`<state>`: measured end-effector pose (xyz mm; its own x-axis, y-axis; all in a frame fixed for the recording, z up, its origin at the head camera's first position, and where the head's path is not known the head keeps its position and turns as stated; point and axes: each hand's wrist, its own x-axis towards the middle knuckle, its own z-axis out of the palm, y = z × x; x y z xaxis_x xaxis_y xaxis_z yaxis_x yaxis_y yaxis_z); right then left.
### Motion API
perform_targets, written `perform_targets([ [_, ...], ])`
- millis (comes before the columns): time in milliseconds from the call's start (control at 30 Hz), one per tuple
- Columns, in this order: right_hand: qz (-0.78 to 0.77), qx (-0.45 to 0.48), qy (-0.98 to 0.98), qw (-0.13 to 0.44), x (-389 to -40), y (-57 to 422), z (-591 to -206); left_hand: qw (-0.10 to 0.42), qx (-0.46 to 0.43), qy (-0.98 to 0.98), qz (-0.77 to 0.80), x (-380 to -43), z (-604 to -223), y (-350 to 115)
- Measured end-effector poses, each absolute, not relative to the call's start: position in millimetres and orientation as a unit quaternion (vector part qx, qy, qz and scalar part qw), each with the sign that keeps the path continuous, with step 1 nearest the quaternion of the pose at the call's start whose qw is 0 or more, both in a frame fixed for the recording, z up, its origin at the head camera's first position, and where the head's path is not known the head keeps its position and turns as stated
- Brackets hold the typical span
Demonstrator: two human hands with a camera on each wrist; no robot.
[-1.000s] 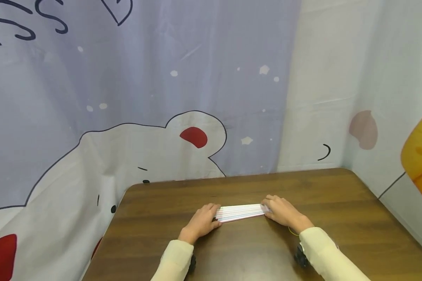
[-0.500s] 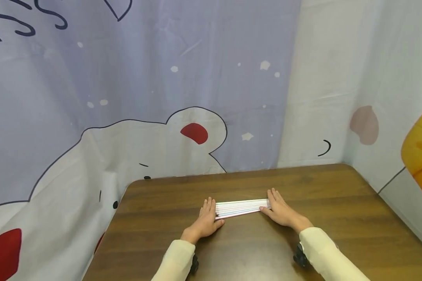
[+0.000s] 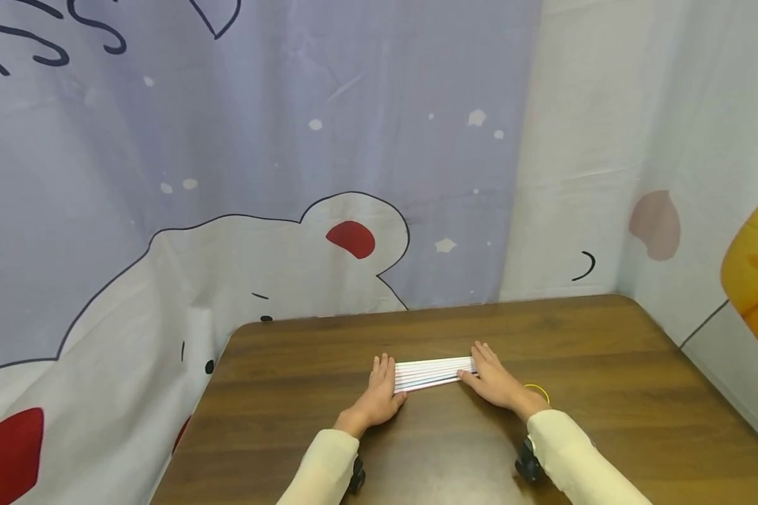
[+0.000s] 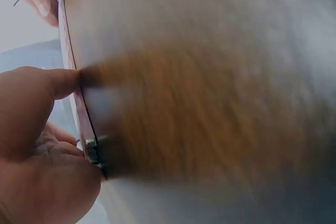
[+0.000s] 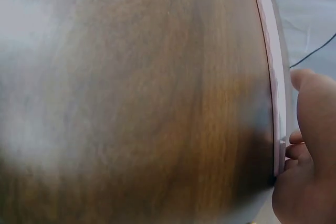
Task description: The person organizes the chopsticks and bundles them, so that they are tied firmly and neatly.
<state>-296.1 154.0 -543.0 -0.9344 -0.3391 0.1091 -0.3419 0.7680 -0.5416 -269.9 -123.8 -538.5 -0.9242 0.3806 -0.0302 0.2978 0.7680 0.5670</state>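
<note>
A flat white stack of thin layers [image 3: 431,374], lined with fine coloured edges, lies across the table between my hands. Its exact kind cannot be told. At its left end my left hand [image 3: 379,398] lies with straight fingers pointing away from me, thumb at the near corner. My right hand [image 3: 497,381] rests at the right end, fingers also straight, thumb on the near edge. In the left wrist view the thumb [image 4: 65,81] touches the stack's pinkish near edge [image 4: 84,116]. The right wrist view shows that edge [image 5: 274,51] beside the right thumb [image 5: 310,85]. The palms hide both ends.
The brown wooden table [image 3: 581,365] extends around the stack on all sides. Behind it hangs a printed curtain [image 3: 354,140], with another curtain [image 3: 688,245] along the right. Dark wrist devices [image 3: 528,463] sit under both sleeves.
Both hands have gone from fingers curled over the stack's ends to fingers straightened along them. Since half a second ago, the left hand has shifted slightly right and the right hand slightly left.
</note>
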Motion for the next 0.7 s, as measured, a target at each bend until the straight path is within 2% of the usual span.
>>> perform_targets([
  [133, 0.285, 0.169, -0.944, 0.008, -294.8, 155.4, -542.7, 0.072, 0.182, 0.938, 0.286, -270.7, -537.1, -124.4],
  [300, 0.283, 0.199, -0.938, 0.0, -295.3, 152.6, -541.6, 0.068, 0.199, 0.941, 0.265, -270.8, -532.6, -122.2],
  [567, 0.162, 0.285, -0.942, 0.078, -298.5, 166.2, -533.9, -0.01, 0.249, 0.966, 0.071, -274.9, -517.2, -124.0],
  [700, 0.109, 0.313, -0.94, 0.085, -302.6, 168.3, -527.5, -0.022, 0.265, 0.964, -0.002, -279.3, -511.9, -122.3],
])
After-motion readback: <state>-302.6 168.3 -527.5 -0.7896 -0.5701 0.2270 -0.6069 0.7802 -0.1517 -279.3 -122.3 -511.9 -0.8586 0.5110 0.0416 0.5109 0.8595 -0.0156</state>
